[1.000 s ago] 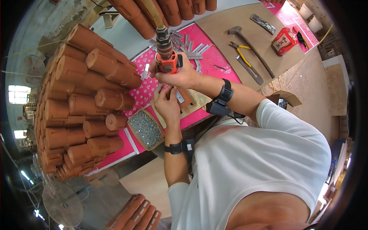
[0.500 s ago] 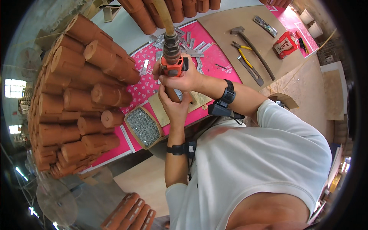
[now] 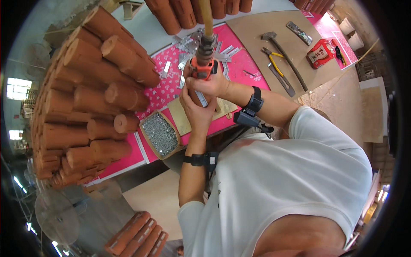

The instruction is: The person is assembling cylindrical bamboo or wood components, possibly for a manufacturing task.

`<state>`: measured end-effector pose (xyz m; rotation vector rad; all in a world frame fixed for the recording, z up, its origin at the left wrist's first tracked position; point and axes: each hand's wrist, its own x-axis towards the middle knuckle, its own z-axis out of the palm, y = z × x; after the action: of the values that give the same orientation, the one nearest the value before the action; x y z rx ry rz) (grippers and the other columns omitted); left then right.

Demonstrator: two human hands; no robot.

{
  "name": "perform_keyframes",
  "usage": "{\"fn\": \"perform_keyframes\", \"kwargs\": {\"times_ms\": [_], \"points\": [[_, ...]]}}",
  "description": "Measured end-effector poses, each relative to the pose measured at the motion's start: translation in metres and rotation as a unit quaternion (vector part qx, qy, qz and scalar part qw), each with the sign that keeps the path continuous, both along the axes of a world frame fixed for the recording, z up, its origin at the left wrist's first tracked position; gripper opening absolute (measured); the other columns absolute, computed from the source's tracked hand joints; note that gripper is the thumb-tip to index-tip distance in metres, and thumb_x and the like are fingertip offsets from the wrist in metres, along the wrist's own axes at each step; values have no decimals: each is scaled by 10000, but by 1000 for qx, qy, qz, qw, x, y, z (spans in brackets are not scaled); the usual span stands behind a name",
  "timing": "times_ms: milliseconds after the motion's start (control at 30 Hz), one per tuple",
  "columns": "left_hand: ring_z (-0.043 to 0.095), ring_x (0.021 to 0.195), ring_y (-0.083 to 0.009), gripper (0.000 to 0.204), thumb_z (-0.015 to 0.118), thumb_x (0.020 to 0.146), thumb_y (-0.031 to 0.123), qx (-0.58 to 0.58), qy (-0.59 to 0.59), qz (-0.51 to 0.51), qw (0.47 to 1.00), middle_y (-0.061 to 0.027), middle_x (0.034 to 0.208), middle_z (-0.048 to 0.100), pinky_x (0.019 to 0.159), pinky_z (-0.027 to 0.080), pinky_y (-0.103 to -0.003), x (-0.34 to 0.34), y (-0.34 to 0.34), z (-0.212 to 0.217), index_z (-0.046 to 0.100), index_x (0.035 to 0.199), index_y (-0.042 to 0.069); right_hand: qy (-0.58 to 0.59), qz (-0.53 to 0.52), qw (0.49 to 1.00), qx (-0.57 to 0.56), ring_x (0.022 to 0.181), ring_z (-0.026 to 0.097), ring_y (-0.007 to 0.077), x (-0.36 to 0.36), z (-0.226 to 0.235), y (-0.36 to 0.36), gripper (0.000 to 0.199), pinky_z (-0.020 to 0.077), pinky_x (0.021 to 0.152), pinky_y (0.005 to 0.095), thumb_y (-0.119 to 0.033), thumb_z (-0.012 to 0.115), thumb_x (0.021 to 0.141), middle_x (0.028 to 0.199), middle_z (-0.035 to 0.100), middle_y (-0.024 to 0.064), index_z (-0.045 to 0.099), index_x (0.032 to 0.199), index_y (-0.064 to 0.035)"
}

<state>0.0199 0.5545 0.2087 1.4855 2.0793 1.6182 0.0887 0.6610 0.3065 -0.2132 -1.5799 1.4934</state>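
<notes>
My right hand is wrapped round a red and dark power driver, which has a tan hose or shaft-like piece rising from its top. Below it my left hand grips a reddish-brown cylinder. Along the cylinder's side lies a silver metal strip. The driver's tip is hidden by my hands. A pale board lies on the pink patterned table under the cylinder. Beside my left wrist stands a box of small silver screws.
Stacked reddish-brown cylinders crowd the left side. Loose metal strips lie beyond my hands. On the brown board at right are a hammer, yellow-handled pliers, a flat metal bar and a red container.
The whole view has shifted slightly, so the table things sit a little differently. More of the metal strip on the cylinder shows between my hands. Both hands keep their hold.
</notes>
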Motion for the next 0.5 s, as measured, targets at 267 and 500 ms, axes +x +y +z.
{"fn": "perform_keyframes", "kwargs": {"times_ms": [267, 500], "points": [[423, 1303, -426, 990, 893, 661, 233, -42, 68, -27, 996, -242, 1401, 455, 1102, 340, -536, -4, -8, 20, 361, 1465, 3, -51, -8, 999, -17, 861, 639, 101, 34, 39, 4, 235, 538, 756, 310, -28, 716, 824, 946, 692, 49, 625, 1041, -16], [399, 1328, -422, 1068, 918, 576, 273, -248, 295, -116, 916, -235, 1424, 410, 1118, 337, -517, -7, -8, 78, 402, 1489, 74, -175, -39, 984, -22, 792, 555, 59, 91, -15, 10, 166, 479, 724, 263, -52, 719, 822, 869, 623, -16, 651, 973, -36]]}}
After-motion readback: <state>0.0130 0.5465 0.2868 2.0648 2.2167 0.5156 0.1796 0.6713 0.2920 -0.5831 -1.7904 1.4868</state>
